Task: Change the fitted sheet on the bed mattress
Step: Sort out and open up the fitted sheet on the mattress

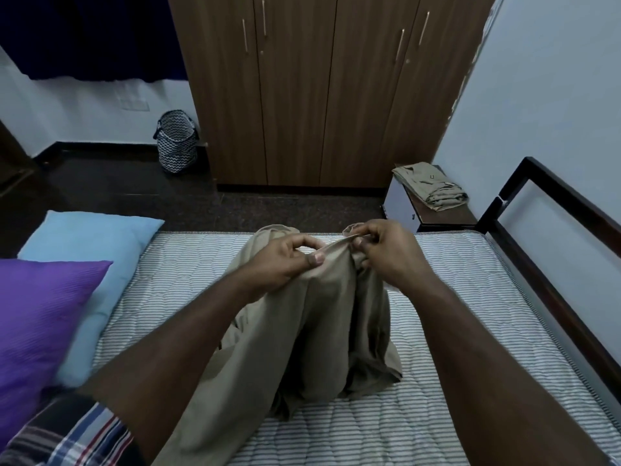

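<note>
A beige fitted sheet (322, 324) hangs bunched from both my hands over the bare striped mattress (453, 331). My left hand (285, 257) pinches the sheet's upper edge between thumb and fingers. My right hand (383, 250) pinches the same edge a little to the right, fingers curled round the fabric. The sheet's lower folds lie on the mattress between my forearms.
A light blue pillow (90, 243) and a purple pillow (43, 314) lie at the mattress's left side. A second folded beige cloth (430, 186) sits on a small bedside stand (400, 203). A dark bed frame (554, 264) runs along the right. A wardrobe (319, 95) and patterned laundry basket (176, 142) stand beyond.
</note>
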The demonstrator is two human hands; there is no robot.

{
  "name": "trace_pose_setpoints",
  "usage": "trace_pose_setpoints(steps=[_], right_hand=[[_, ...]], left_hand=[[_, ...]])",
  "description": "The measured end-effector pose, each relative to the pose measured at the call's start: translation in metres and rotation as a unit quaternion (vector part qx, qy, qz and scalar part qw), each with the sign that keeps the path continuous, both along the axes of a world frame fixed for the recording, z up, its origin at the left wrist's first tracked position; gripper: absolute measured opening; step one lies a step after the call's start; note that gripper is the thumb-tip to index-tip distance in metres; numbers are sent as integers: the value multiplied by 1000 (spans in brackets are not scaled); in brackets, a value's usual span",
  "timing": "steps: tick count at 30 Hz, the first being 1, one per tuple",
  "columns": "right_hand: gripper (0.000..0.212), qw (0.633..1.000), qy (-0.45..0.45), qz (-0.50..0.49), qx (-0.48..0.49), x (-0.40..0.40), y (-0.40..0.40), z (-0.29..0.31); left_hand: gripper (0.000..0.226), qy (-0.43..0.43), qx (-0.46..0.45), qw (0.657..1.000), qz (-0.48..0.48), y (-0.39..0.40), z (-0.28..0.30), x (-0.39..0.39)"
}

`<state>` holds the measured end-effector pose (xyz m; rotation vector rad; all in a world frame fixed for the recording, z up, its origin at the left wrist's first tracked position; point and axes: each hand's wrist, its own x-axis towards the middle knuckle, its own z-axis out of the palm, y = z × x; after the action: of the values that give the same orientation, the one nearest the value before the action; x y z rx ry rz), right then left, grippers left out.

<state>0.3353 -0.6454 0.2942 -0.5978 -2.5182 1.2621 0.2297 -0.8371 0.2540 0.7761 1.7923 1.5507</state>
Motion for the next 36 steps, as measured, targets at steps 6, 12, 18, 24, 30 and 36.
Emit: trace_pose_setpoints(steps=[6, 12, 18, 24, 30, 36], right_hand=[[15, 999, 7, -32, -29, 8, 13, -3], [18, 998, 14, -52, -22, 10, 25, -7], [14, 998, 17, -68, -3, 9, 29, -10], [15, 998, 17, -65, -2, 8, 30, -14], [14, 997, 25, -67, -11, 7, 31, -15], [13, 998, 27, -58, -16, 7, 28, -15]], left_hand=[[20, -50, -31, 998, -18, -42, -29, 11], [34, -36, -56, 998, -1, -71, -52, 13], [36, -52, -101, 992, -50, -85, -72, 8], [17, -99, -130, 986, -23, -88, -89, 8], [32, -103, -190, 976, -1, -80, -106, 8], [13, -10, -237, 971, -10, -66, -136, 22]])
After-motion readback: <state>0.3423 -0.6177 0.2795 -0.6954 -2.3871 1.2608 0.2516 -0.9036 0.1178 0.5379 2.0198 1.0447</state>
